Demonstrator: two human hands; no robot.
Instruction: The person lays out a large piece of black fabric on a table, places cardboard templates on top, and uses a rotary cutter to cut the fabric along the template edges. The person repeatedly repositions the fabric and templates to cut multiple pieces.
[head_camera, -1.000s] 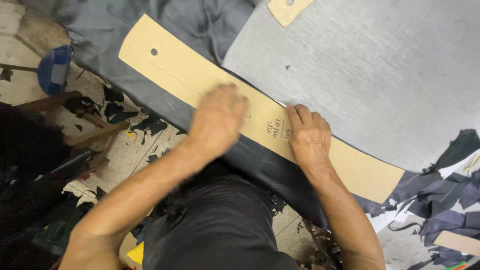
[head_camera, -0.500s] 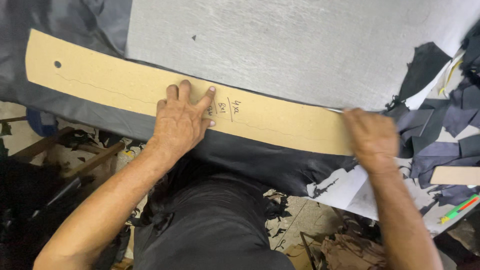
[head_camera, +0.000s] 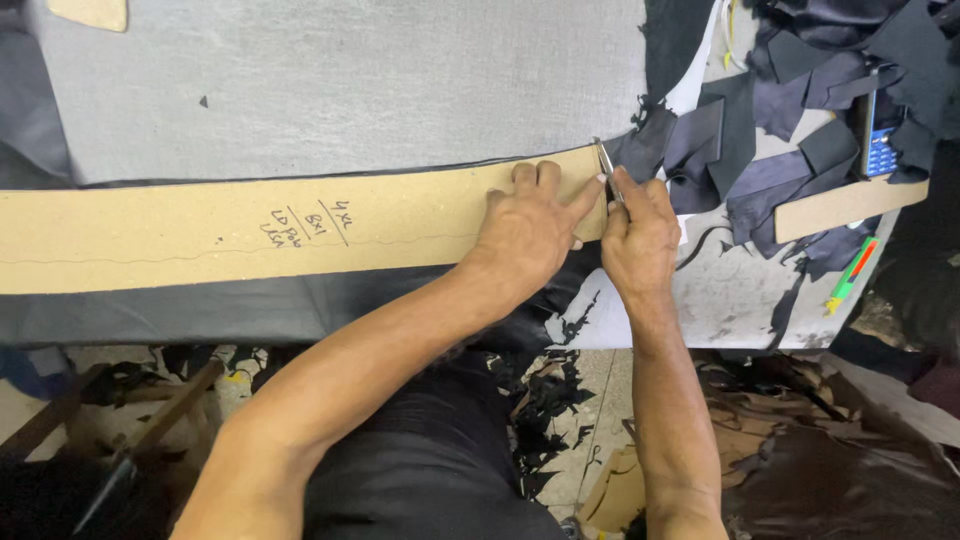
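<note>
A long tan cardboard pattern strip (head_camera: 250, 235) lies across a grey sheet of material (head_camera: 340, 85) on the table. My left hand (head_camera: 525, 225) lies flat on the strip's right end, fingers spread and pressing it down. My right hand (head_camera: 638, 225) sits just beyond that end, closed around a thin metal blade (head_camera: 606, 165) whose tip meets the strip's end edge. Dark material (head_camera: 200, 310) shows under the strip along the near table edge.
Dark fabric scraps (head_camera: 780, 110) pile up at the right with a small blue phone (head_camera: 878, 140), a second tan strip (head_camera: 850, 205) and a green and red marker (head_camera: 848, 275). Offcuts litter the floor (head_camera: 545, 400) below. Another tan piece (head_camera: 95, 12) lies at the top left.
My view and both hands have shifted toward the strip's right end. The left hand slid along the strip, and the right hand now holds a blade at the end edge.
</note>
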